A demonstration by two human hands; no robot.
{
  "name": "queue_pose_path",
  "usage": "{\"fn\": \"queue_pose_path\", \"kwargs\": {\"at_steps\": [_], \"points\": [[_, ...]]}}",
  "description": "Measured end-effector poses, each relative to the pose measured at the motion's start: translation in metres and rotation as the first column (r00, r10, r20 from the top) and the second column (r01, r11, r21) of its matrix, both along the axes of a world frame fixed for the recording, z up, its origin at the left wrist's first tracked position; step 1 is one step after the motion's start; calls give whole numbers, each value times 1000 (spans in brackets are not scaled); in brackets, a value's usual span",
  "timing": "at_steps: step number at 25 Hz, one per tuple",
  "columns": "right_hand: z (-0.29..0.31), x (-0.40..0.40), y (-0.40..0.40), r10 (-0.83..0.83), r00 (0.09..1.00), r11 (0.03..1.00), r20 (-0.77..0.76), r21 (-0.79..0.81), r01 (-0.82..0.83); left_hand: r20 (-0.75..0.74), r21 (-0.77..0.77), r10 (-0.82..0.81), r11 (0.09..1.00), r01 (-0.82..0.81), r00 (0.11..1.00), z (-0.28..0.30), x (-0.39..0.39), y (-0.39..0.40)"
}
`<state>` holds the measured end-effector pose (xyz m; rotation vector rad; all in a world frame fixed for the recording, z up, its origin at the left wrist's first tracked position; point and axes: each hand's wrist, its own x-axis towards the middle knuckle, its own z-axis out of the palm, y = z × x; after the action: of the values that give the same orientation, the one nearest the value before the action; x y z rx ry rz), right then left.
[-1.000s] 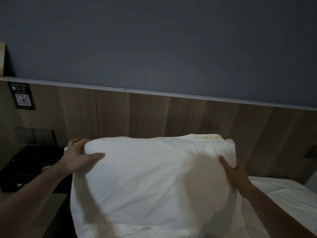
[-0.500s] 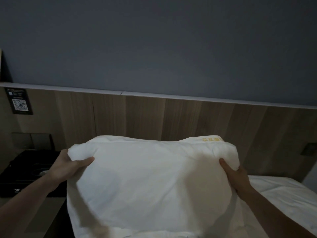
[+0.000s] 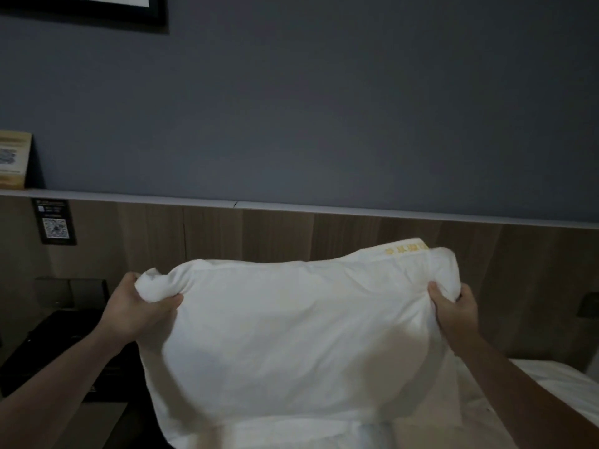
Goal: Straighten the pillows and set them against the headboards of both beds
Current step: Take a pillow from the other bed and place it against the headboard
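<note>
A white pillow [image 3: 291,338] with yellow lettering on its top edge stands upright in front of the wooden headboard [image 3: 259,238]. My left hand [image 3: 136,312] is clenched on its upper left corner. My right hand [image 3: 453,311] is clenched on its upper right corner. The pillow's lower edge rests on the white bed [image 3: 557,384], which stretches to the right. Whether the pillow touches the headboard is hidden behind it.
A dark bedside table [image 3: 55,348] with black items stands at the left. Wall switches [image 3: 69,291] and a QR-code sign [image 3: 55,222] sit on the headboard panel. A small card [image 3: 13,160] stands on the ledge; a framed picture [image 3: 97,8] hangs above.
Both hands closed into tighter grips on the pillow's upper corners, bunching the cloth. The view tilted upward, so the picture frame and ledge card now show.
</note>
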<state>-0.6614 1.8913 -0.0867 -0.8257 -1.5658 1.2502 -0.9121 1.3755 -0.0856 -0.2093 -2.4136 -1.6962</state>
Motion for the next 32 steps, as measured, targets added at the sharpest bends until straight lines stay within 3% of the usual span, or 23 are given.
{"fn": "queue_pose_path", "kwargs": {"at_steps": [4, 7, 9, 12, 14, 17, 21, 23, 26, 27, 30, 32], "points": [[-46, 15, 12, 66, 978, 991, 199, -128, -40, 23, -322, -53, 945, 58, 998, -6, -5, 16], [-43, 24, 14, 87, 979, 987, 187, -152, -59, 28, -434, -87, 896, 91, 996, 1, -14, 23], [-25, 22, 21, 111, 983, 988, 148, -123, -93, -1, -608, -155, 785, 123, 988, 6, -28, 25], [-6, 10, 37, 177, 982, 983, 69, -60, -173, -88, -851, -173, 524, 16, 981, 8, -41, 29], [5, 4, 38, 228, 972, 973, 56, -35, -226, -179, -885, -179, 459, -78, 967, 12, -41, 37], [12, -6, 38, 152, 936, 968, 318, 142, -206, -239, -903, -256, 414, -117, 937, 14, -40, 47], [20, -13, 44, 103, 819, 929, 564, 239, -282, 44, -858, -337, 469, 209, 940, 15, -45, 43], [22, -15, 45, 105, 818, 912, 566, 273, -306, 78, -880, -343, 417, 226, 936, 18, -50, 47], [21, -23, 48, -8, 900, 905, 435, 385, -178, 39, -965, -330, 232, 121, 943, 26, -57, 56], [20, -24, 50, -45, 924, 909, 379, 400, -120, 34, -951, -349, 276, 137, 936, 34, -58, 56], [22, -25, 58, -80, 978, 951, 192, 309, 17, 27, -755, -416, 587, 291, 909, 61, -65, 53], [27, -29, 67, -109, 992, 974, 62, 206, 94, -3, -676, -438, 663, 321, 899, 76, -71, 65]]}}
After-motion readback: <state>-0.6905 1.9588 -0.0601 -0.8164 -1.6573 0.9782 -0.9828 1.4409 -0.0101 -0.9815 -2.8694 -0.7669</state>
